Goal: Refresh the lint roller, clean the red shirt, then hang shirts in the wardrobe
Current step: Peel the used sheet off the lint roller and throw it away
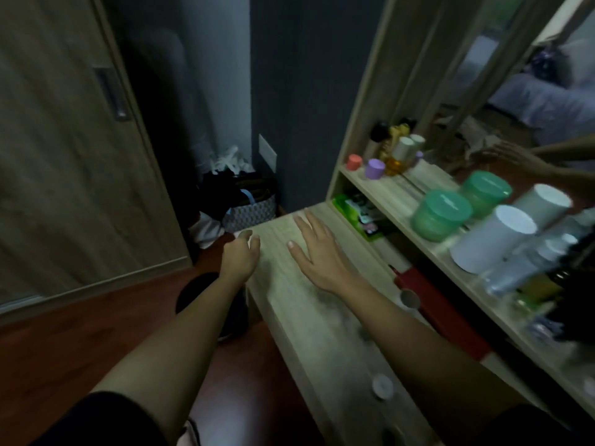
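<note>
While the right hand lies flat with fingers spread on the bare counter, the left hand hovers loosely curled, empty, at its left edge. Open floor lies between counter and wardrobe door.

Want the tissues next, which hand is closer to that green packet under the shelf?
Right. The right hand lies flat beside the green packet; the left hand sits farther, at the desk's edge.
</note>
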